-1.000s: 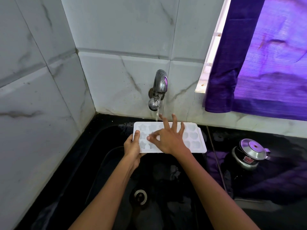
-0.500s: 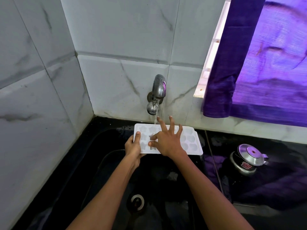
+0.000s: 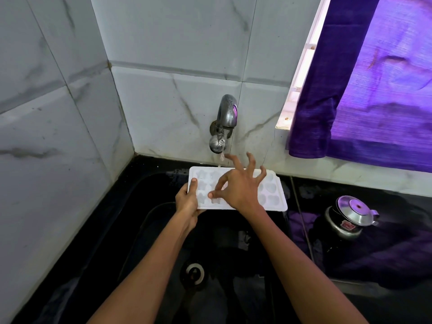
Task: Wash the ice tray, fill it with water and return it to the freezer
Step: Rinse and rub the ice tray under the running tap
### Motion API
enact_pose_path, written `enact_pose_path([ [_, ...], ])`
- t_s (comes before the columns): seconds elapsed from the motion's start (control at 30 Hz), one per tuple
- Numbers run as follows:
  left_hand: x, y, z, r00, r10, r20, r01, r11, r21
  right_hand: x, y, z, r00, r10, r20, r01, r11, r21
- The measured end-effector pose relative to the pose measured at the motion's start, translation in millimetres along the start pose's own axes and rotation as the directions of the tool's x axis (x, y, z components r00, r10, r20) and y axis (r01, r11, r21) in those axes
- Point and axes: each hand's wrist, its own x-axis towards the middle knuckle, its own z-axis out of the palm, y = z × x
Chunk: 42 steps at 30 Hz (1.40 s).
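A white ice tray [image 3: 272, 190] with star and heart moulds is held level over the black sink [image 3: 149, 220], under the steel tap [image 3: 222, 127]. A thin stream of water [image 3: 220, 160] falls from the tap onto the tray's far edge. My left hand [image 3: 188, 202] grips the tray's left end, thumb on top. Spread across the tray's middle, my right hand [image 3: 238, 185] has its fingers apart, thumb and forefinger touching the moulds. That hand hides the tray's centre.
Grey marble tiles close off the left and back. A steel pot [image 3: 350, 218] with a lid sits on the black counter at the right. A purple curtain [image 3: 364, 85] hangs over the window above it. The sink drain [image 3: 195, 273] lies below my arms.
My right hand's fingers have curled and shifted over the moulds, rubbing them. The left hand keeps its grip on the tray, and water keeps running.
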Motion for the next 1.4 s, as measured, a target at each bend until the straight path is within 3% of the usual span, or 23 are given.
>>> enact_pose_path([
  [0.13,2,8,3,1.0,0.011,-0.019,-0.012,0.999,-0.046,-20,4,12,0.999,0.002,0.041,-0.006,0.995,0.1],
  [0.23,3,11,5,0.999,0.008,-0.034,-0.009,0.999,-0.048,-30,6,19,0.989,-0.069,0.131,0.078,0.995,-0.061],
  [0.3,4,11,6,1.0,0.009,-0.027,-0.01,0.999,-0.031,-29,6,20,0.988,-0.104,0.116,0.122,0.981,-0.153],
  [0.47,6,8,9,1.0,-0.003,-0.02,0.003,1.0,-0.027,-23,5,12,0.999,-0.03,0.024,0.033,0.995,-0.092],
  [0.67,4,3,13,1.0,-0.017,0.0,0.017,0.999,-0.035,-23,5,13,0.983,-0.064,0.172,0.103,0.968,-0.231],
  [0.83,1,-4,8,0.998,-0.047,0.031,0.048,0.998,-0.032,-23,10,6,0.984,-0.003,0.179,0.02,0.996,-0.092],
  [0.93,-3,-6,6,0.995,-0.08,0.054,0.083,0.995,-0.052,-26,9,5,0.961,-0.005,0.278,0.049,0.988,-0.149],
  [1.03,-6,-8,2,0.99,-0.111,0.088,0.117,0.991,-0.065,-26,6,5,0.96,-0.016,0.279,0.064,0.984,-0.164],
  [1.27,-8,-10,-3,0.984,-0.141,0.104,0.148,0.987,-0.06,-5,14,0,0.959,0.071,0.275,-0.127,0.973,0.194],
  [1.4,-9,-11,1,0.984,-0.143,0.101,0.147,0.989,-0.025,10,10,9,0.96,0.027,0.28,-0.054,0.995,0.088],
])
